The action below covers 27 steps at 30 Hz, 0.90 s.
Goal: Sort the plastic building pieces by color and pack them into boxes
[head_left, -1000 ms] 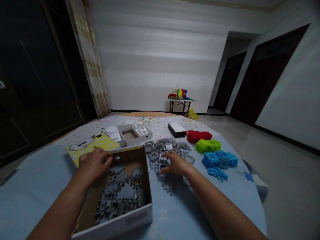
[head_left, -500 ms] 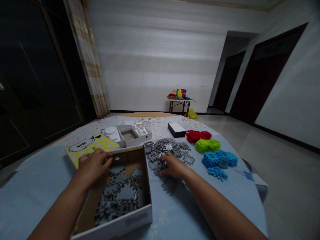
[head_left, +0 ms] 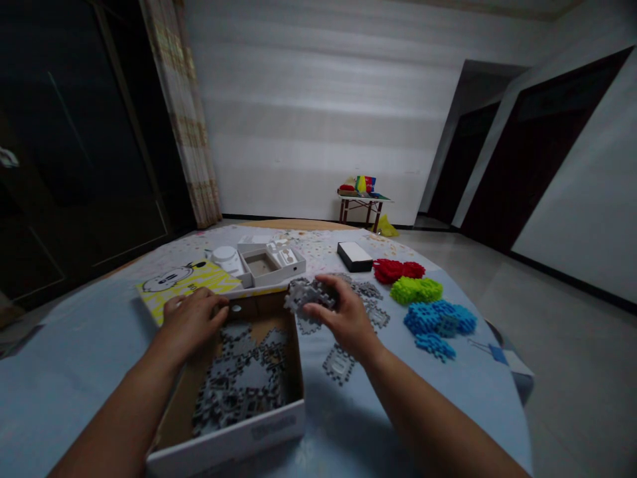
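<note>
Take the clock as centred on the open box (head_left: 271, 428), with twelve o'clock pointing away from you. Your right hand (head_left: 351, 318) has its grip clamped on a clump of grey puzzle pieces (head_left: 306, 297), thumb on the near side and fingers beyond, at the box's one o'clock corner. You cannot tell whether the clump touches the rim there.

Your left hand (head_left: 194, 324) lies over the box's eleven o'clock corner; whether its grip is pinching the wall, you cannot tell. Inside the box is a heap of grey pieces (head_left: 243, 375).

On the worktop (head_left: 74, 378), one loose piece (head_left: 339, 364) lies flat at three o'clock, near your right wrist, and more grey pieces (head_left: 377, 314) lie at two, partly behind your right hand. Farther out around two sit the red pieces (head_left: 398, 270), the green pieces (head_left: 417, 290) and the blue pieces (head_left: 438, 318). A yellow box (head_left: 184, 283) lies at eleven, just past your left hand.
</note>
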Tool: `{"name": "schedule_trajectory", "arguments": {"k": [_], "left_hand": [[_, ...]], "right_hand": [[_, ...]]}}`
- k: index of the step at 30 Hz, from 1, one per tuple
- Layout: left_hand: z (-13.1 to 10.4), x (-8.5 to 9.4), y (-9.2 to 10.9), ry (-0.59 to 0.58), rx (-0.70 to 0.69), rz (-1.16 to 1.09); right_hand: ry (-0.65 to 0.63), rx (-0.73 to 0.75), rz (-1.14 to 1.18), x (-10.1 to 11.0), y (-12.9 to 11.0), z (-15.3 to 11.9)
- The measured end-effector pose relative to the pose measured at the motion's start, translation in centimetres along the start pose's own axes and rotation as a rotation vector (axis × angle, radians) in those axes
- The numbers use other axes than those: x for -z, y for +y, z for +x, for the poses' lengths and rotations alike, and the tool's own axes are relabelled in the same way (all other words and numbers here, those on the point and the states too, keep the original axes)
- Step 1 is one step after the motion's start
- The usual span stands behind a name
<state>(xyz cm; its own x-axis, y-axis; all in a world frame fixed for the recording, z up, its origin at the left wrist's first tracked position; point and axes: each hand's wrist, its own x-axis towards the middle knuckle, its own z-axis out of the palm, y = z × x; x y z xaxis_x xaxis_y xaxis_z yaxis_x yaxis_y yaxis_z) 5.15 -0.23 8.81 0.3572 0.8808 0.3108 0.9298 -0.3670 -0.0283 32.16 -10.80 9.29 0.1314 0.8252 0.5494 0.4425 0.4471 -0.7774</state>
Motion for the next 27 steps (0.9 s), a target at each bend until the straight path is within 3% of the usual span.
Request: {"name": "schedule_trajectory", "arguments": {"k": [5,8,12,16,20,27], "left_hand": [[-0.1,-0.1,0.0,-0.002,0.009,-0.031],[-0.2,0.0,0.0,-0.004,0.007,-0.054],[-0.1,0.0,-0.1,-0.007,0.01,-0.057],[0.0,-0.1,-0.3,0.011,-0.003,-0.062],[0.1,-0.3,-0.6,0.01,-0.008,-0.044],[0.3,-0.3,-0.7,-0.017,-0.008,-0.027]], "right_hand": [[-0.368,0.184,0.035,-2.0,-1.7,-1.7],[-0.342,0.176,0.031,-1.1,-1.0,-1.1],[-0.319,0.089,-0.092,1.7,0.5,0.3],[-0.542,-0.063,-0.281,4.1,2.5,0.2],[-0.787,-0.106,-0.564,4.5,4.5,-0.9],[-0.903,-0.145,-0.75,3.9,5.5,-1.1]]}}
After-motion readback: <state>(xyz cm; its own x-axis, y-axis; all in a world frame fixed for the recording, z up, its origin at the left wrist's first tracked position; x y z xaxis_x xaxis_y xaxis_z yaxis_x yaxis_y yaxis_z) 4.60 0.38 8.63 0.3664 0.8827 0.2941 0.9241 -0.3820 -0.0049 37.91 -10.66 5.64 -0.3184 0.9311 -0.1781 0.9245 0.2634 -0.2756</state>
